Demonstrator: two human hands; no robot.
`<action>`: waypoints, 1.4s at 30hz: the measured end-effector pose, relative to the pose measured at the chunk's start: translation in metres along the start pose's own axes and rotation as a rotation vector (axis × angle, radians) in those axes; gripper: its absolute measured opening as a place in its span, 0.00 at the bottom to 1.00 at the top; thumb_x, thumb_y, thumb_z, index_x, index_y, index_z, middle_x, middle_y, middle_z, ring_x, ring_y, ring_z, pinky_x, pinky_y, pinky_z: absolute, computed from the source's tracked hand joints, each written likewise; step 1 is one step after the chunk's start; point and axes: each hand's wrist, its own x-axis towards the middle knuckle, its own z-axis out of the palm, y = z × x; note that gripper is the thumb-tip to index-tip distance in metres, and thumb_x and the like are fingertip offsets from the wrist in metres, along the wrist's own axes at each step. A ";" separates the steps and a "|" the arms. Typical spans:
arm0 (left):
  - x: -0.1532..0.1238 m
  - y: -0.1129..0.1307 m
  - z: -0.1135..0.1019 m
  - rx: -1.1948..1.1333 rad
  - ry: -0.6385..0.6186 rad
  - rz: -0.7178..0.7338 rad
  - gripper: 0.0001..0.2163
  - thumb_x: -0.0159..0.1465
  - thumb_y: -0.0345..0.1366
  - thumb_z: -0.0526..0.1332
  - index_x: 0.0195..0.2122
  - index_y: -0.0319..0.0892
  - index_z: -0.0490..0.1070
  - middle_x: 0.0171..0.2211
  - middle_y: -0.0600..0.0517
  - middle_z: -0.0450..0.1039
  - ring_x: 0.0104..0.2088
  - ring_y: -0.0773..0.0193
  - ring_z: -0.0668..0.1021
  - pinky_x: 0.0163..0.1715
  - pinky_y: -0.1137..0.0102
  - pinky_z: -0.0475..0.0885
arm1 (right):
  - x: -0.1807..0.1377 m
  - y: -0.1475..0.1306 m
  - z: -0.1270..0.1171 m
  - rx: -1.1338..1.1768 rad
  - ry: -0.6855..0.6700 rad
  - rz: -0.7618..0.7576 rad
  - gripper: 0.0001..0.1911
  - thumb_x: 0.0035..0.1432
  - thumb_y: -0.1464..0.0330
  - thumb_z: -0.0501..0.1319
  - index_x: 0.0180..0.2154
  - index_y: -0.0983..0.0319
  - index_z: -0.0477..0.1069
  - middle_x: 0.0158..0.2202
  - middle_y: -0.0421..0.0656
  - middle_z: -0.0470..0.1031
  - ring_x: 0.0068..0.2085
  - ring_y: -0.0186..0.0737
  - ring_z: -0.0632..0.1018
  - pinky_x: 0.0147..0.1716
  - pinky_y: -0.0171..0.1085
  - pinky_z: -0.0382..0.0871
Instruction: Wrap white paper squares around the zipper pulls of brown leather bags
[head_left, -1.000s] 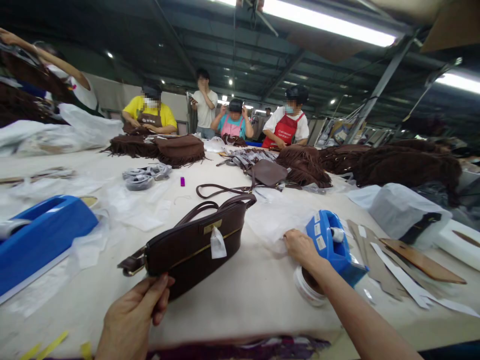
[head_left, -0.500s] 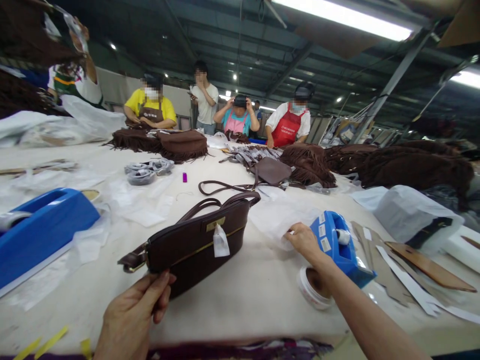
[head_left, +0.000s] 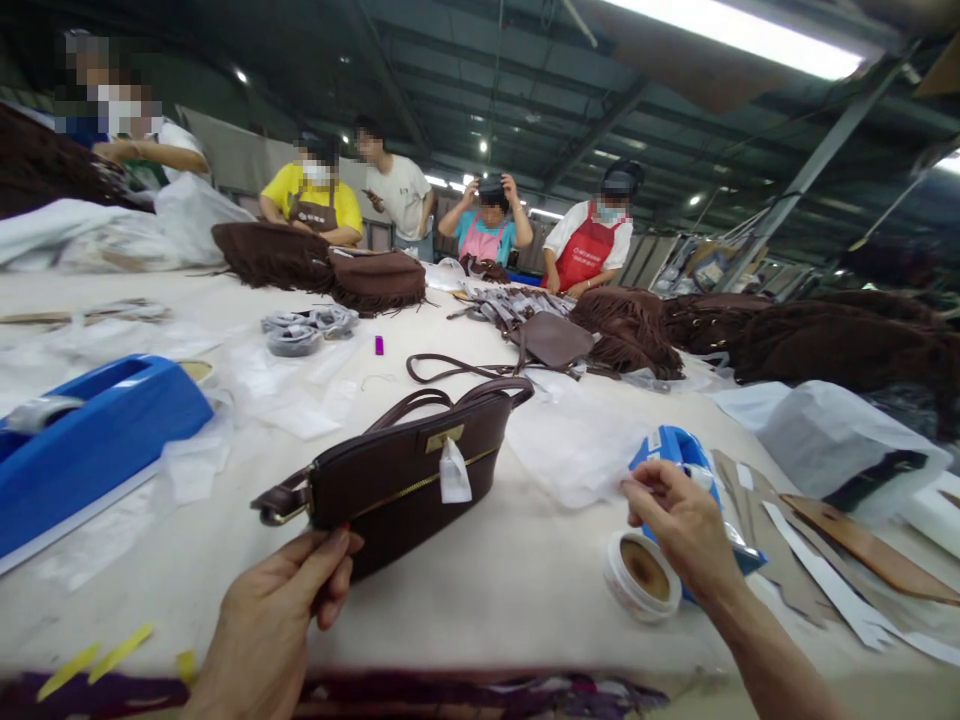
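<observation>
A dark brown leather handbag (head_left: 409, 470) with a gold clasp and a white wrapped tag stands on the pale worktable (head_left: 480, 590). My left hand (head_left: 277, 610) grips its lower near edge, fingers closed on the leather. My right hand (head_left: 679, 520) hovers over a small blue tape dispenser (head_left: 675, 450), fingers pinched together; what they hold is too small to make out. A white tape roll (head_left: 643, 573) lies just left of that hand. Thin clear plastic sheet (head_left: 574, 440) lies between the bag and the dispenser.
A large blue tape dispenser (head_left: 82, 440) sits at the left. Brown card strips (head_left: 825, 540) lie at the right. Fringed brown bags (head_left: 622, 330) and another handbag (head_left: 547, 342) cover the far table. Several people (head_left: 589, 250) work along the far side.
My right hand has pulled back from the clear plastic sheet to above the small blue dispenser, fingers now pinched. My left hand keeps hold of the handbag.
</observation>
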 end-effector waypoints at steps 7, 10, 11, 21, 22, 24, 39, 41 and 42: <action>-0.004 -0.001 0.001 -0.057 -0.077 0.054 0.11 0.47 0.40 0.64 0.22 0.36 0.71 0.15 0.55 0.67 0.15 0.74 0.63 0.17 0.75 0.56 | -0.065 -0.060 0.072 0.674 -0.568 0.129 0.14 0.47 0.60 0.63 0.32 0.63 0.69 0.17 0.38 0.70 0.19 0.33 0.70 0.17 0.30 0.59; -0.007 0.000 0.004 -0.077 -0.080 0.032 0.10 0.49 0.39 0.63 0.24 0.36 0.70 0.17 0.53 0.70 0.17 0.72 0.67 0.20 0.75 0.59 | -0.078 -0.086 0.109 0.797 -0.700 0.188 0.16 0.44 0.61 0.65 0.33 0.64 0.69 0.17 0.36 0.68 0.17 0.31 0.68 0.16 0.29 0.58; -0.008 0.000 0.005 -0.087 -0.080 0.025 0.09 0.49 0.39 0.63 0.25 0.37 0.70 0.18 0.54 0.70 0.18 0.72 0.68 0.21 0.75 0.60 | -0.080 -0.094 0.118 0.821 -0.710 0.204 0.17 0.43 0.61 0.66 0.32 0.65 0.69 0.17 0.35 0.66 0.17 0.30 0.67 0.16 0.29 0.58; -0.006 -0.009 0.008 -0.295 0.010 -0.051 0.11 0.40 0.28 0.67 0.26 0.37 0.71 0.22 0.55 0.72 0.24 0.70 0.71 0.26 0.75 0.65 | -0.090 -0.100 0.141 0.875 -0.683 0.307 0.22 0.40 0.60 0.68 0.37 0.64 0.72 0.27 0.41 0.74 0.20 0.30 0.67 0.17 0.29 0.58; -0.006 -0.009 0.008 -0.300 0.014 -0.049 0.11 0.40 0.28 0.67 0.26 0.37 0.71 0.22 0.55 0.72 0.24 0.70 0.71 0.27 0.75 0.65 | -0.091 -0.097 0.141 0.878 -0.728 0.340 0.21 0.40 0.59 0.68 0.36 0.65 0.74 0.26 0.41 0.74 0.22 0.31 0.68 0.19 0.30 0.59; -0.007 -0.009 0.007 -0.279 0.011 -0.025 0.10 0.40 0.27 0.67 0.25 0.37 0.72 0.22 0.55 0.72 0.25 0.70 0.71 0.28 0.75 0.64 | -0.092 -0.093 0.141 0.878 -0.789 0.384 0.18 0.41 0.58 0.68 0.30 0.66 0.76 0.24 0.42 0.74 0.25 0.34 0.70 0.24 0.31 0.62; -0.006 -0.002 -0.003 -0.247 -0.107 -0.113 0.06 0.51 0.35 0.63 0.26 0.37 0.75 0.27 0.49 0.75 0.28 0.66 0.73 0.30 0.72 0.65 | -0.099 -0.108 0.151 0.612 -0.737 0.197 0.15 0.42 0.59 0.64 0.21 0.65 0.70 0.19 0.39 0.67 0.23 0.34 0.64 0.23 0.32 0.57; -0.007 -0.002 -0.003 -0.246 -0.096 -0.118 0.06 0.51 0.35 0.63 0.26 0.37 0.75 0.26 0.49 0.74 0.28 0.66 0.73 0.30 0.72 0.65 | -0.098 -0.111 0.151 0.615 -0.733 0.201 0.14 0.41 0.59 0.64 0.21 0.65 0.70 0.19 0.39 0.67 0.23 0.34 0.65 0.23 0.32 0.57; -0.007 -0.002 -0.003 -0.243 -0.092 -0.119 0.07 0.52 0.35 0.63 0.26 0.37 0.74 0.25 0.50 0.74 0.28 0.66 0.73 0.29 0.73 0.65 | -0.098 -0.112 0.151 0.623 -0.738 0.209 0.14 0.40 0.59 0.64 0.20 0.65 0.70 0.18 0.39 0.67 0.23 0.34 0.65 0.23 0.32 0.57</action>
